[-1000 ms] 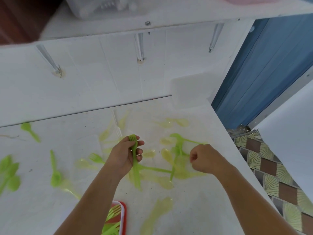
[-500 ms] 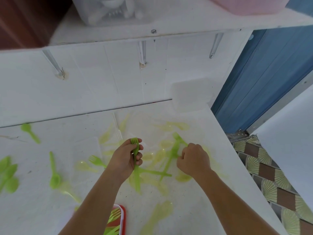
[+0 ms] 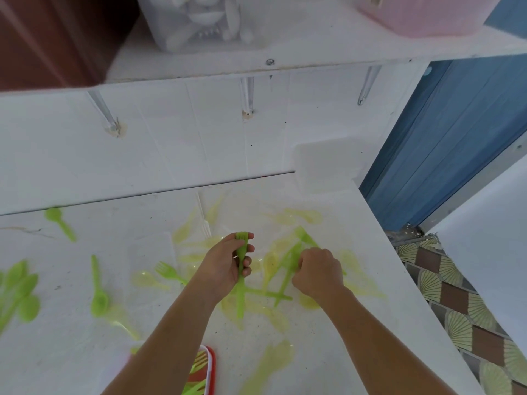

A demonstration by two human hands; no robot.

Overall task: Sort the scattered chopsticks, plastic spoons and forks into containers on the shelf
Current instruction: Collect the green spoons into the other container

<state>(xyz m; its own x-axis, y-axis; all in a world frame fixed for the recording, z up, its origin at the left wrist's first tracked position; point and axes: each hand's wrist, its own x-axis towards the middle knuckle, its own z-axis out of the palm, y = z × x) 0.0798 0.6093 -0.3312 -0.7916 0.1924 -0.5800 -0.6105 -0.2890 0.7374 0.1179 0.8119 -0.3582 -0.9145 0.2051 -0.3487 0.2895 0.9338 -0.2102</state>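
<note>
My left hand (image 3: 225, 266) grips a bunch of green plastic forks (image 3: 241, 292), tines pointing away from me. My right hand (image 3: 319, 273) has its fingers curled down into a pile of green forks (image 3: 288, 269) and pale yellow spoons (image 3: 302, 216) on the white counter; it seems to pinch one green fork there. More green spoons (image 3: 98, 292) and a loose green fork (image 3: 169, 272) lie scattered to the left. On the shelf above stand a clear container (image 3: 199, 21) with white cutlery and a pink container (image 3: 422, 12).
A red-rimmed basket (image 3: 210, 366) with green forks sits at the counter's near edge under my left forearm. The counter (image 3: 385, 323) ends at the right above a patterned tiled floor (image 3: 462, 317). A blue door (image 3: 445, 143) stands at the right. Metal shelf brackets (image 3: 247, 95) jut from the wall.
My right hand has moved left and forward into the pile of green forks. My left hand has stayed almost still with its bunch. The view has tilted up, showing more of the shelf.
</note>
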